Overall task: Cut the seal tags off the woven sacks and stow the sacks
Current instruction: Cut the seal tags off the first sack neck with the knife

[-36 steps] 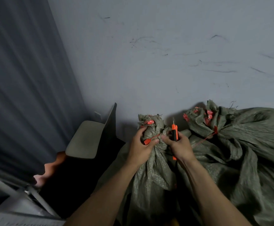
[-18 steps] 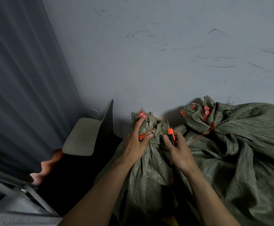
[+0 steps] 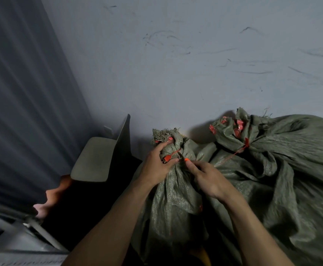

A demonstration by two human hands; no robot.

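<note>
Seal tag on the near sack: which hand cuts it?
Right, likely: the right hand holds the orange knife, tip at the seal tag. The left hand pinches that tag, steadying the sack.

Dim light falls on a scuffed grey wall (image 3: 176,64) at the far side. A dark curtain (image 3: 22,93) hangs left, with a grey chair (image 3: 97,160) beside it.

no readable text, label, brand or number shows on anything here.
</note>
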